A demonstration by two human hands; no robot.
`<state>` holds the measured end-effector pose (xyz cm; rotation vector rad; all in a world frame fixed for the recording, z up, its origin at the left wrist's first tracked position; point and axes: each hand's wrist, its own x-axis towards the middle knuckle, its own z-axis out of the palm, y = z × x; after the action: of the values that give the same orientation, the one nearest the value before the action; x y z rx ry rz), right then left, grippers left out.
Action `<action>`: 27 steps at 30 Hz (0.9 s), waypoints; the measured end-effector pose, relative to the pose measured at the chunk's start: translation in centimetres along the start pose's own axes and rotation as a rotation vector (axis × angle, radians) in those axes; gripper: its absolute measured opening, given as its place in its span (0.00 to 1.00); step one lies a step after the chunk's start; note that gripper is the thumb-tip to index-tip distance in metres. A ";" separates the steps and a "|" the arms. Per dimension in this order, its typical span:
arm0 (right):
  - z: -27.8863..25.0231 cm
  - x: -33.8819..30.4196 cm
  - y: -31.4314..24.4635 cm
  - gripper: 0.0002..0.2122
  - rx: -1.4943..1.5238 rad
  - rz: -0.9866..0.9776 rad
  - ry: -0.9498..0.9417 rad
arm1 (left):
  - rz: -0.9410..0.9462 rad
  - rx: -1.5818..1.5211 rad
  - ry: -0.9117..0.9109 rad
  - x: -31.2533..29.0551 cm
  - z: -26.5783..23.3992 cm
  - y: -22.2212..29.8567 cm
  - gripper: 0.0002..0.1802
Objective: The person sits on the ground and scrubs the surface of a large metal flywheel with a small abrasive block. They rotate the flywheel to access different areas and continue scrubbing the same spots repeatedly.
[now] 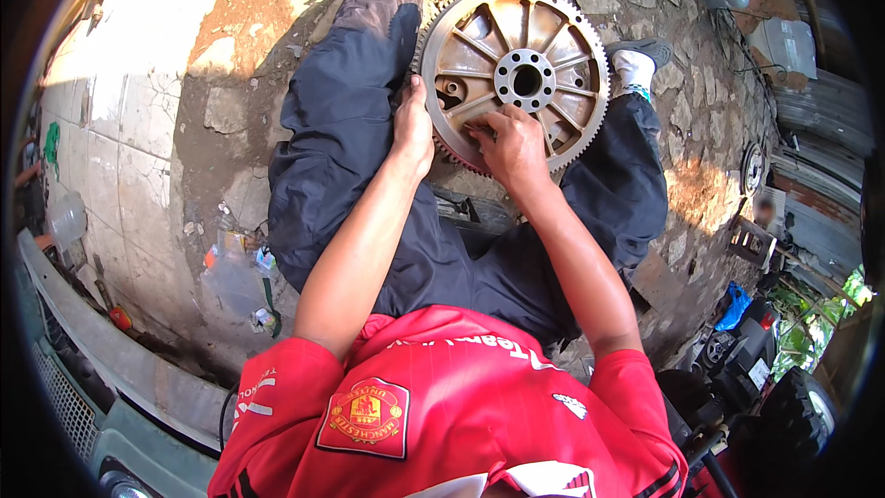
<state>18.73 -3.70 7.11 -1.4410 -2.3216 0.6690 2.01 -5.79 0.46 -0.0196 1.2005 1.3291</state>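
A large metal flywheel (479,115), with a toothed rim, ribs like spokes and a bolt-hole hub around a dark centre hole, stands between my legs with its ribbed face toward me. My left hand (414,132) grips its lower left rim, thumb up along the edge and the other fingers mostly out of sight. On the lower part of the face rests my right hand (512,143), just below the hub. Its fingers are curled and pressed together against the metal between two ribs; whatever they may hold is hidden.
Stone paving and dirt lie around my feet, with pale tiles (129,161) on the left. A clear plastic bag (235,277) and litter lie there too. A greenish vehicle front (138,438) is at lower left. Corrugated sheets (820,115) and a smaller wheel-like disc (752,169) are at right.
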 end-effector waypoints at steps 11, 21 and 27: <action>-0.8 -0.2 -0.5 0.09 -0.001 0.006 -0.065 | 0.026 -0.024 0.026 -0.4 0.2 0.0 0.34; -0.1 0.1 -0.7 0.08 -0.039 0.000 -0.037 | 0.000 -0.019 0.003 -1.3 0.4 0.5 0.32; 0.0 0.4 -1.2 0.09 -0.035 0.031 -0.032 | -0.015 -0.004 0.022 -0.9 0.3 0.2 0.32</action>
<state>17.70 -3.80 7.75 -1.4942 -2.3511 0.6684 2.29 -6.16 1.28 -0.0467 1.2144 1.3209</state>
